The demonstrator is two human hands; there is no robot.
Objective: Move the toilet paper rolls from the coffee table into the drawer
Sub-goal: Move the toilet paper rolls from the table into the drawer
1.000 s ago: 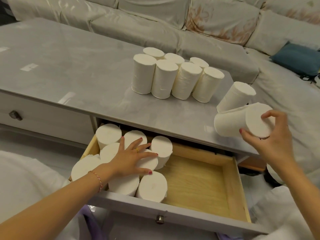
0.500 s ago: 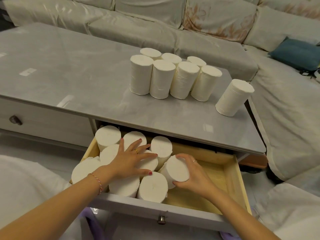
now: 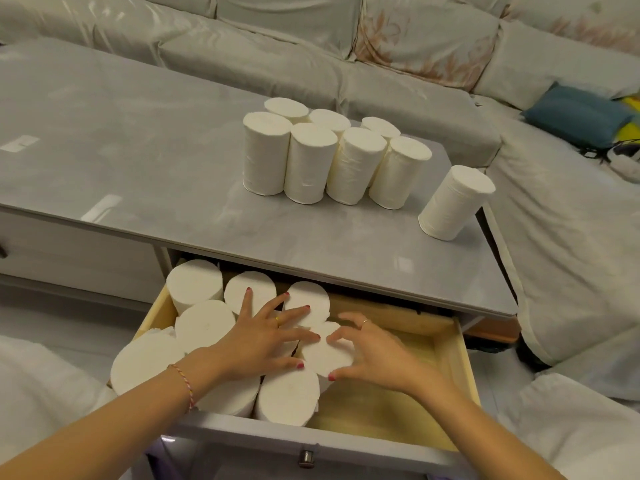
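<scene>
Several white toilet paper rolls [image 3: 311,161] stand upright in a cluster on the grey coffee table [image 3: 138,140]. One more roll [image 3: 453,202] stands apart near the table's right edge. The wooden drawer [image 3: 462,368] below is pulled out, and several rolls [image 3: 204,323] stand packed in its left half. My left hand [image 3: 263,337] lies flat with spread fingers on top of those rolls. My right hand [image 3: 374,355] curls around the newest roll [image 3: 325,353], which stands against the packed ones. The drawer's right half shows bare wood.
A pale sofa [image 3: 277,46] wraps around the back and right of the table, with a blue cushion [image 3: 578,116] on it. The drawer front has a metal knob [image 3: 306,457]. White fabric [image 3: 41,386] lies at the lower left and lower right.
My right hand brought a roll from beside the table's right end down into the drawer and set it against the packed rolls. My left hand stayed resting on them.
</scene>
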